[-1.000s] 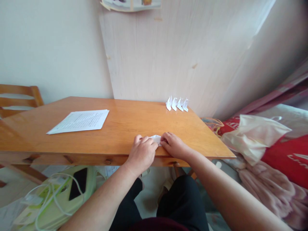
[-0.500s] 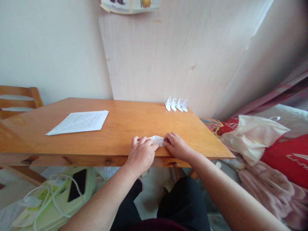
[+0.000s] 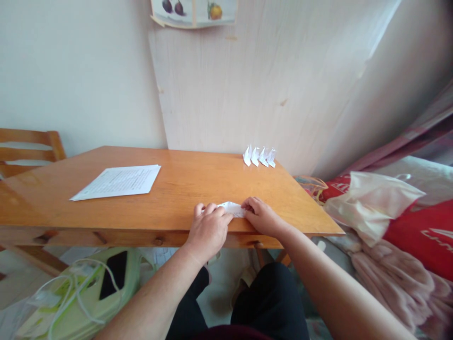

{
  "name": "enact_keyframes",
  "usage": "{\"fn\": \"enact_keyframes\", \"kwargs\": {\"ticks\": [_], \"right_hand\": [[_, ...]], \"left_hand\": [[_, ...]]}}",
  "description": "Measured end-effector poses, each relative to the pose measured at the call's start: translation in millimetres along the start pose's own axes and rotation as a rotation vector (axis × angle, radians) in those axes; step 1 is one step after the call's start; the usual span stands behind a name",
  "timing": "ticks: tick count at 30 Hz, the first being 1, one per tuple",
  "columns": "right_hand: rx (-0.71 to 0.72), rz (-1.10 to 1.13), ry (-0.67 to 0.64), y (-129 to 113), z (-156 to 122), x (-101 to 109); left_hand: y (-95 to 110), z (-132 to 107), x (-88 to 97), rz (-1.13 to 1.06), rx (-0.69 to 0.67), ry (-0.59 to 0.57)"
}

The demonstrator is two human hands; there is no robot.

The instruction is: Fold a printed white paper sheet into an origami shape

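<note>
A small folded piece of printed white paper (image 3: 235, 209) lies at the front edge of the wooden table (image 3: 191, 182), between my two hands. My left hand (image 3: 210, 227) is closed on the paper's left part, covering it, with the thumb along the near side. At the other end, the bent fingers of my right hand (image 3: 261, 215) pinch the paper. Its outline narrows to a low peak on the far side. How the hidden ends are folded does not show.
Several folded white paper figures (image 3: 255, 157) stand in a row at the table's back right. A paper stack (image 3: 118, 182) lies at left. Below are a phone (image 3: 113, 275) and white cables on a green surface; bags (image 3: 371, 203) fill the right side.
The view has tilted up slightly, showing more of the wall picture. My right hand has shifted a little to the right along the paper, and more of the paper's printed near face shows.
</note>
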State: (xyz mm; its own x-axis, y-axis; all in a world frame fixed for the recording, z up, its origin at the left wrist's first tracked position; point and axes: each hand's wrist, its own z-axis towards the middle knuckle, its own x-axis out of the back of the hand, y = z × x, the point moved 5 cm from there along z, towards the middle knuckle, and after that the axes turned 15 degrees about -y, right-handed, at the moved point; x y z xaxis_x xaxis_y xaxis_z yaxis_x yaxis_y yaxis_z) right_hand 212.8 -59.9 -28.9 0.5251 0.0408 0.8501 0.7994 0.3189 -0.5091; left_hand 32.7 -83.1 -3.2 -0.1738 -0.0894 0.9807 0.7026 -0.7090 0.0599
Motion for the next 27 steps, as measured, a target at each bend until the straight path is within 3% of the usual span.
{"fn": "enact_keyframes", "kwargs": {"ticks": [7, 27], "right_hand": [[-0.095, -0.145, 0.038, -4.2, 4.4, -6.4], [-0.102, -0.109, 0.020, -0.1, 6.5, -6.7]], "left_hand": [[1.2, -3.1, -1.1, 0.004, 0.010, 0.015], [-16.4, -36.7, -13.7, -0.041, 0.100, 0.096]]}}
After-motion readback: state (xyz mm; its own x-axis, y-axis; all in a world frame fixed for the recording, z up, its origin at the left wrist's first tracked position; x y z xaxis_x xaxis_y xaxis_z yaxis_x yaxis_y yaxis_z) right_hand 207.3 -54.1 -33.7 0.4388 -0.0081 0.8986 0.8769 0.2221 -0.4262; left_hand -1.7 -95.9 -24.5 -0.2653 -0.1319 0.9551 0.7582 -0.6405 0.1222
